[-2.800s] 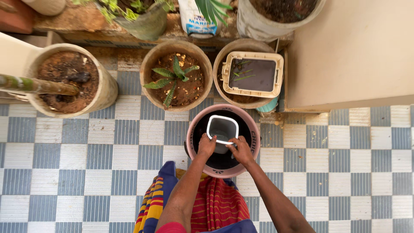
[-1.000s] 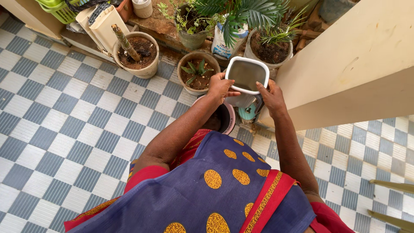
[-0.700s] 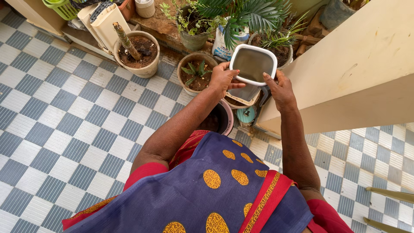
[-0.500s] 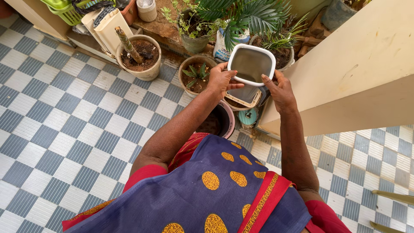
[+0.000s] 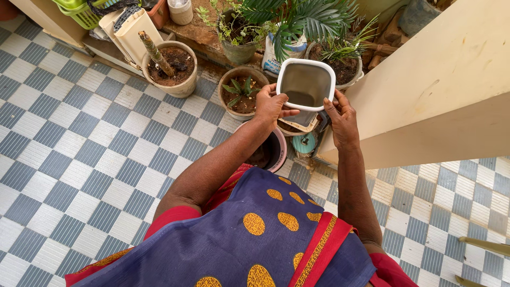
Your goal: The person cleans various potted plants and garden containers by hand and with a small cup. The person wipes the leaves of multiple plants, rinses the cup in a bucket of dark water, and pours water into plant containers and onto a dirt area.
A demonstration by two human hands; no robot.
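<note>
White-rimmed square container (image 5: 305, 85) held between both hands, left hand (image 5: 270, 106) gripping its left side, right hand (image 5: 341, 118) clasping its right corner, above pink bucket (image 5: 280, 151)

- The floor (image 5: 79, 154) is tiled in a checkerboard of grey-blue ribbed squares and off-white squares.
- A broad cream wall (image 5: 430, 85) fills the upper right, its lower part in shade.
- Potted plants crowd a ledge (image 5: 204, 33) along the top edge.
- A green basket (image 5: 79, 9) sits in the top left corner.
- Soft daylight falls evenly across the tiles.
</note>
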